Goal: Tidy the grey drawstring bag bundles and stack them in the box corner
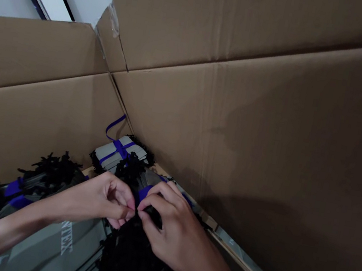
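My left hand (115, 201) and my right hand (165, 214) meet fingertip to fingertip, each closed in a pinch. What they pinch is too small to make out. Just behind the right fingers shows a blue strap (144, 192), on a bundle of grey sheets whose shaggy black fringe (134, 258) hangs below both hands. Farther back lies another grey bundle (112, 156), bound crosswise with a blue strap whose loose end (108, 127) curls upward. Under my left forearm are grey-green stacked pieces (78, 243) with white lettering, partly hidden.
Tall cardboard walls (240, 118) of a big box rise behind and to the right, meeting in a corner. More black-fringed bundles (51, 175) with blue straps lie at left. A wooden edge (248, 269) runs along the right wall.
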The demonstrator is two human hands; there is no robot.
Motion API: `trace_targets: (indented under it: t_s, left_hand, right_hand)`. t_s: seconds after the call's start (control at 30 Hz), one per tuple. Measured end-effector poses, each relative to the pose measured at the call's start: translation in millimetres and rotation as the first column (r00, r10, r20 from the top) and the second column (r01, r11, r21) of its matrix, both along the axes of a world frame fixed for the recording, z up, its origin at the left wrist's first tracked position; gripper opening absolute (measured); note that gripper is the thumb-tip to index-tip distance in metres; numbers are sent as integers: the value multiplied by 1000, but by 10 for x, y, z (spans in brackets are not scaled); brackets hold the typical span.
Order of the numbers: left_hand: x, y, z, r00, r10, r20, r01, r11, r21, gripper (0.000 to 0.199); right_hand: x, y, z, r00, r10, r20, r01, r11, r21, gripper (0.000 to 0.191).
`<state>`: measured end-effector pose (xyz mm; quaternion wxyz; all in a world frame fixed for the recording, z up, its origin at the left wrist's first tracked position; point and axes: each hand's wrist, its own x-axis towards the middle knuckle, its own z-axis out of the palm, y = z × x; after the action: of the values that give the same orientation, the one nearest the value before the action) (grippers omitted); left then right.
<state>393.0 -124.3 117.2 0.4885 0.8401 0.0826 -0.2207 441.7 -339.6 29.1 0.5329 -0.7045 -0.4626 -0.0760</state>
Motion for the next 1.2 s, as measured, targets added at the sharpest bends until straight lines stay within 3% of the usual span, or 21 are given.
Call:
trace_targets:
  t_s: [0.3,0.43,0.63,0.97,1.2]
  left_hand:
    - [-28,-79,5,994,88,-60,-90,996,-28,17]
    - [-3,-73,8,986,122,-116,-126,992,-27,15]
    - [-10,-20,-64,972,181,-149,-192,979,-63,18]
    - [-64,4,-206,970,207,-124,-227,959,-172,14]
    - [-113,-30,-181,974,196,-113,-215,957,-193,33]
  right_hand:
    - [-73,-6,-9,999,-46,-7,46,999,-9,18]
    - [-255,6,23,983,-178,42,180,982,-61,11]
    - [-502,117,37,896,-386,220,414,905,-98,8]
    - [-557,188,-143,851,-504,148,518,852,-76,17]
    - [-632,261,-187,820,-553,147,568,817,-93,17]
